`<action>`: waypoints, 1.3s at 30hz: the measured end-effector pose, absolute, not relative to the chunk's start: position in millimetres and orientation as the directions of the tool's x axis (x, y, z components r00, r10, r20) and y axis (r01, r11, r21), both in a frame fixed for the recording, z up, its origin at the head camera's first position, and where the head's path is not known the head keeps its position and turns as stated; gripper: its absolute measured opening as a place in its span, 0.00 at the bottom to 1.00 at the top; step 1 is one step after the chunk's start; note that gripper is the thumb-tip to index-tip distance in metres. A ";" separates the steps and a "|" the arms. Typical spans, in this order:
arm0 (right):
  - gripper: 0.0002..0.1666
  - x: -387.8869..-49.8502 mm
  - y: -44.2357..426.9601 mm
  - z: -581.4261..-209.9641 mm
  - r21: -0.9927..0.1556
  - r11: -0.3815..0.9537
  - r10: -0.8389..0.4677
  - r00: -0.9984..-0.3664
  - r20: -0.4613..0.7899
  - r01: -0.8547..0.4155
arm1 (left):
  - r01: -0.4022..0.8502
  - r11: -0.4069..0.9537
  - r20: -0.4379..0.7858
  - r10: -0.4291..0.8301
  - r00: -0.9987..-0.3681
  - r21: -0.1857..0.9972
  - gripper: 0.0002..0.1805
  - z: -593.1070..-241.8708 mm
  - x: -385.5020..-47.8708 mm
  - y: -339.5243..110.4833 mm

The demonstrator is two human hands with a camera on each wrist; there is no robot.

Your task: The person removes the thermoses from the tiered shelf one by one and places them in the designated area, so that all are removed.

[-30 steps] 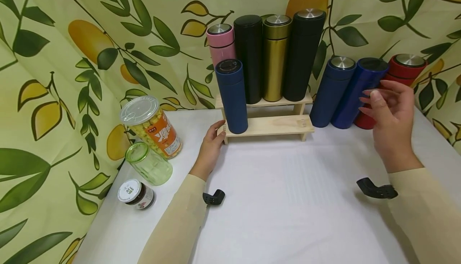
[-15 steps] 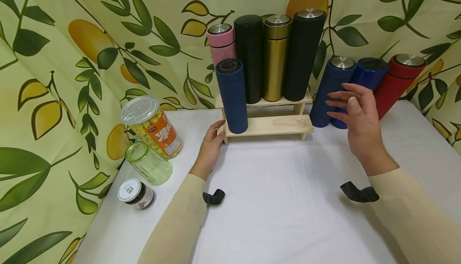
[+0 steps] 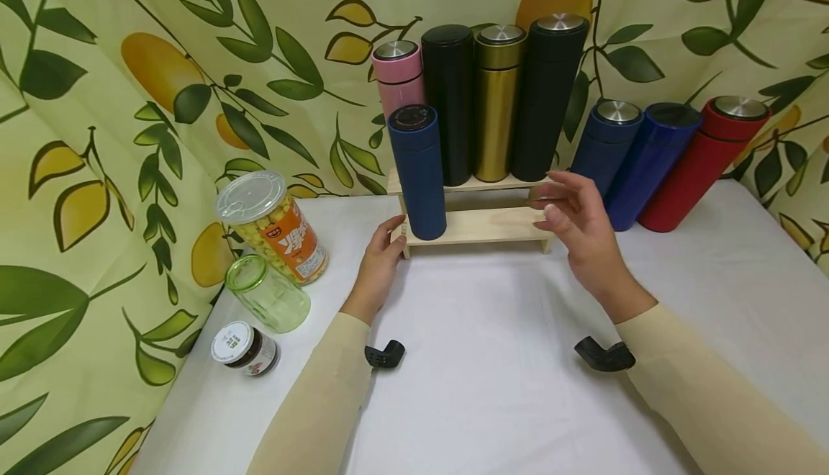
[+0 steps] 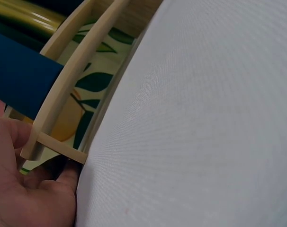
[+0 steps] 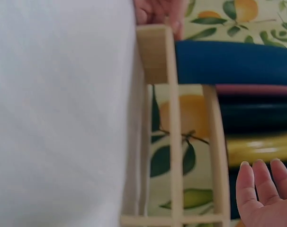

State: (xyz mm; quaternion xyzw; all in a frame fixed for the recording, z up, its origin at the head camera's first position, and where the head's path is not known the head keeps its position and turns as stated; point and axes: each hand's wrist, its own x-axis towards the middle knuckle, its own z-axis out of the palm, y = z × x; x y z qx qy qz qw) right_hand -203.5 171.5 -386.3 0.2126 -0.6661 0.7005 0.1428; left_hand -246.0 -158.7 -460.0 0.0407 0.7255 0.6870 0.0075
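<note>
My left hand (image 3: pixel 378 268) holds the left end of a two-tier wooden stand (image 3: pixel 495 226). In the left wrist view, the left thumb and fingers (image 4: pixel 44 203) pinch the end of its lower board. On that board's left end stands a navy thermos bottle (image 3: pixel 417 173). The upper board bears a pink bottle (image 3: pixel 398 79), a matte black bottle (image 3: pixel 447 108), a gold bottle (image 3: pixel 497 108) and a taller black bottle (image 3: pixel 550 101). My right hand (image 3: pixel 586 245) hovers at the stand's right end, fingers loosely bent and holding nothing; whether it touches the board I cannot tell.
Right of the stand are a dark blue bottle (image 3: pixel 602 144), a glossy blue bottle (image 3: pixel 650 165) and a red bottle (image 3: pixel 702 162). A snack canister (image 3: pixel 275 227), a green glass (image 3: pixel 268 295) and a small jar (image 3: pixel 246 349) stand at left. Patterned cloth (image 3: pixel 259 65) hangs behind the white table (image 3: pixel 466 360).
My right hand has moved left from in front of the red bottle, past the two blue ones, to the stand's right end. My left hand has stayed at the left end.
</note>
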 end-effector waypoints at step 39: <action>0.51 -251.8 48.8 -383.7 -0.923 0.127 -0.144 -0.927 0.345 -0.364 | 0.058 0.071 0.052 0.074 -0.996 0.996 0.26 -458.0 -244.8 -158.7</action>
